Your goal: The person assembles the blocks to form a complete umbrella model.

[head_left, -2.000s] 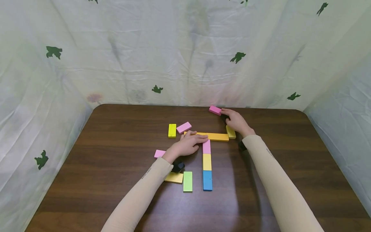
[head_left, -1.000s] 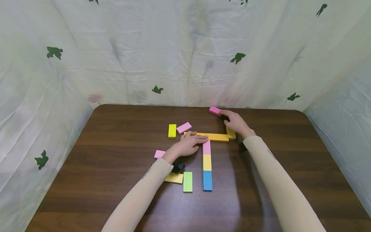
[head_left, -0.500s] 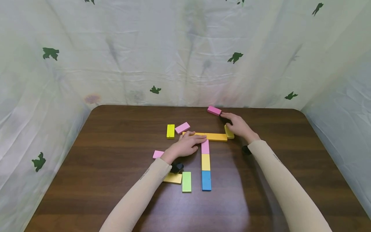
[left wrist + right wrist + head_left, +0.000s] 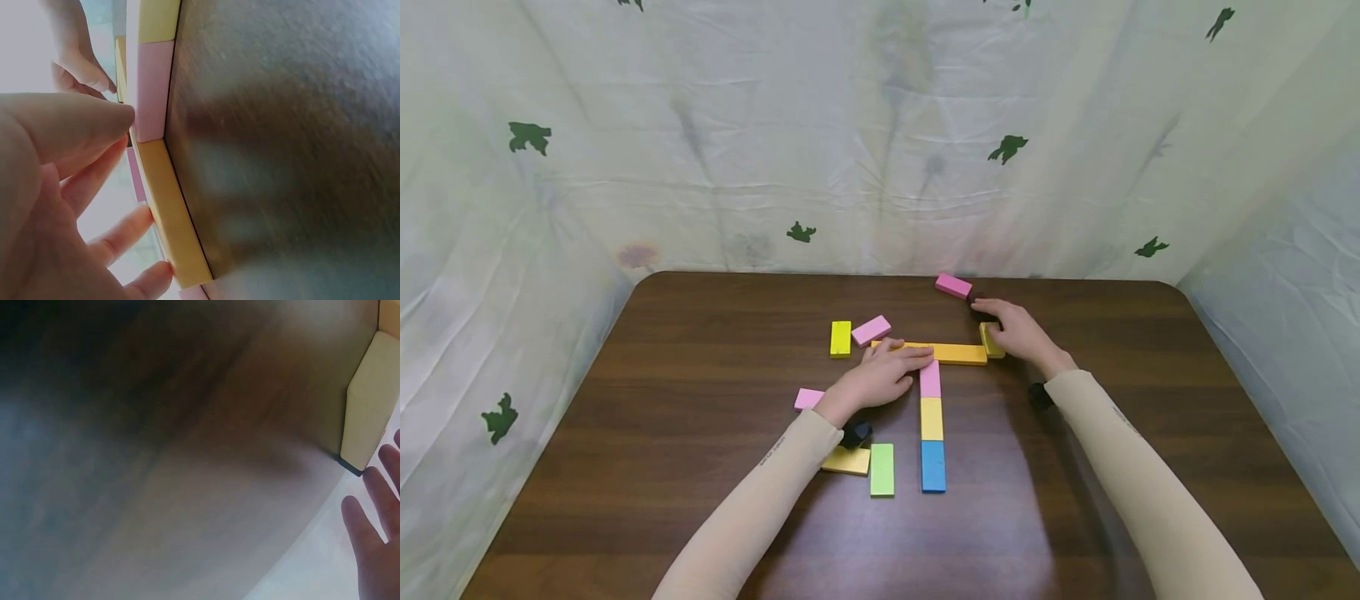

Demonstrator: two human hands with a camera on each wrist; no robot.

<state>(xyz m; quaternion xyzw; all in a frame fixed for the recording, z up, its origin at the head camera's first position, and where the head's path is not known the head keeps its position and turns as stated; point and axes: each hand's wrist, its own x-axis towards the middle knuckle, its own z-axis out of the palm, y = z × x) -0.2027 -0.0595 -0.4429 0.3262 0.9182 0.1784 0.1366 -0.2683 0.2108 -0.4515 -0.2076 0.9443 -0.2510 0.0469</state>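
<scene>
Clearly, an orange block [image 4: 177,215] underlies the left grip [image 4: 878,377].

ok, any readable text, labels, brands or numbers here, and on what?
Nothing legible.
Left cream fabric sleeve: small dark print near the cuff, too small to read.
Right cream fabric sleeve: similar dark print, also unreadable.
Flat rectangular coloured blocks: no lettering I can make out.
Pale fabric backdrop with green shapes: no lettering seen.

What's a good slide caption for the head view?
Left hand touching an orange row, right hand near a yellow block on a brown table.
</scene>
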